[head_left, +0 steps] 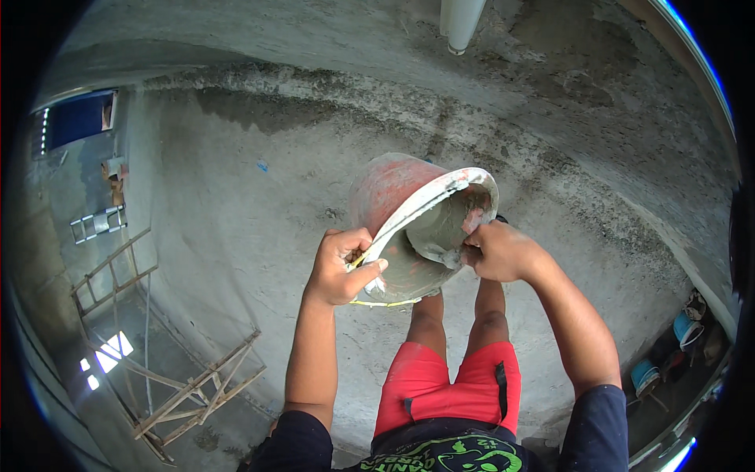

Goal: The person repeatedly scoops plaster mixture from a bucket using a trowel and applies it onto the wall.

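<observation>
Closest in, I see red shorts [447,391] and bare legs below me, my forearms rising from the lower edge. My left hand [340,267] is closed tight around the near rim of the red bucket [393,189], fingers curled over the edge, by a thin yellowish handle wire [383,303] looping beneath. My right hand [497,250] is clamped on the opposite rim, thumb inside. The bucket is up off the floor, held between both hands in front of my knees, tipped with its mouth toward me. Inside, grey mortar [440,236] coats the wall and a lump clings near my right fingers; I judge it mostly emptied, residue remaining. Beyond lies the rough concrete surface [259,204]; wooden scaffolding frames [197,385] far left, a white pipe [460,23] at the top.
</observation>
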Demonstrator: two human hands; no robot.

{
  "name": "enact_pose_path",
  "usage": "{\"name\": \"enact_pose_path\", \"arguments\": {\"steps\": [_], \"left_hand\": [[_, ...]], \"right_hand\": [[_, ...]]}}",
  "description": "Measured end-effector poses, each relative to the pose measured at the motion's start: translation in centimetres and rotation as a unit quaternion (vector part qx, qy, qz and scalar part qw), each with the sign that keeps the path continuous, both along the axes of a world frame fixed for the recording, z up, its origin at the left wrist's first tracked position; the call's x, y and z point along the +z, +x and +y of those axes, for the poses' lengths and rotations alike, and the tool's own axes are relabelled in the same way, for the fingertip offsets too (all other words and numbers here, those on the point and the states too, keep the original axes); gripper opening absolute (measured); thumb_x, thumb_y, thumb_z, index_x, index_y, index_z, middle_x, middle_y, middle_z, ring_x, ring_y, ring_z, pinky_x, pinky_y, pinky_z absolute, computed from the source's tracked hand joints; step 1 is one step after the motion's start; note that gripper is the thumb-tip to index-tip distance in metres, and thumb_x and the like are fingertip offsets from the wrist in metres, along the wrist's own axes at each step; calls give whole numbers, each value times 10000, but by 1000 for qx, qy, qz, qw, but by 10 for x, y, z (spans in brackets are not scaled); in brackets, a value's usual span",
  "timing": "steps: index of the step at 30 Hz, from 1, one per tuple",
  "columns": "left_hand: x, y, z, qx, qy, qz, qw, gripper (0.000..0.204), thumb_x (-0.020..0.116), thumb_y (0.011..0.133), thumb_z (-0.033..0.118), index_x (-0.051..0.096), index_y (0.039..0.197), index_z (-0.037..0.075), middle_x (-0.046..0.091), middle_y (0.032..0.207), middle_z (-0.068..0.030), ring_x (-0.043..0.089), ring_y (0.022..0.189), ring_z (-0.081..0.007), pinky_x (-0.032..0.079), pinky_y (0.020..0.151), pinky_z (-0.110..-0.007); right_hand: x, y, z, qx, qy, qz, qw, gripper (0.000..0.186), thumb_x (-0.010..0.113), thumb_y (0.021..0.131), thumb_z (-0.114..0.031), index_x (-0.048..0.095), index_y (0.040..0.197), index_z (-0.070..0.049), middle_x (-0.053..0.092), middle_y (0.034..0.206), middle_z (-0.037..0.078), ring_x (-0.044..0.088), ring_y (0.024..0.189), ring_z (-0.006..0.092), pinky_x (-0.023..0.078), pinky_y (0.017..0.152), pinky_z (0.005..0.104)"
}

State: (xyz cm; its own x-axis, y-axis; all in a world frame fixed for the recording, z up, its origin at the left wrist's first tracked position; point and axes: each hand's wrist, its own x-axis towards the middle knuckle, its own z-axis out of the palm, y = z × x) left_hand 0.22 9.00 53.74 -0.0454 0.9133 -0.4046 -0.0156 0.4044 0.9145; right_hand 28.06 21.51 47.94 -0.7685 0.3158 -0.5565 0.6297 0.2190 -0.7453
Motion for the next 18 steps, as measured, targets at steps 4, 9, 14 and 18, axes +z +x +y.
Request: {"name": "enact_pose_path", "arguments": {"steps": [4, 9, 14, 18], "left_hand": [[-5, -10, 0, -88, 40, 79, 992, 213, 655, 815, -70, 495, 720, 33, 658, 659, -121, 734, 610, -239, 590, 550, -349], [-9, 0, 7, -12, 40, 47, 998, 243, 736, 759, 47, 505, 683, 56, 517, 586, 14, 445, 539, -36, 321, 516, -259], [-12, -1, 5, 7, 42, 59, 997, 242, 735, 771, 38, 509, 693, 69, 527, 642, 29, 447, 594, -31, 344, 542, -253], [-30, -3, -11, 119, 28, -17, 992, 195, 731, 800, 41, 539, 778, 68, 580, 740, -3, 495, 666, -53, 399, 601, -252]], "right_hand": [[6, -26, 19, -36, -236, -70, 969, 299, 662, 911, -255, 741, 1023, 11, 710, 766, 129, 690, 617, 255, 562, 593, 399], [-31, -6, -2, -128, -431, 17, 893, 326, 606, 1013, -267, 735, 978, 30, 670, 726, 66, 590, 496, 144, 486, 439, 303], [-44, 21, -45, -287, -701, 151, 635, 432, 553, 1058, -263, 604, 1278, 105, 656, 802, 129, 560, 467, 144, 404, 368, 251], [-58, 52, -80, -352, -795, 260, 419, 558, 522, 1042, -275, 468, 1382, 165, 606, 796, 215, 500, 421, 182, 365, 337, 261]]}}
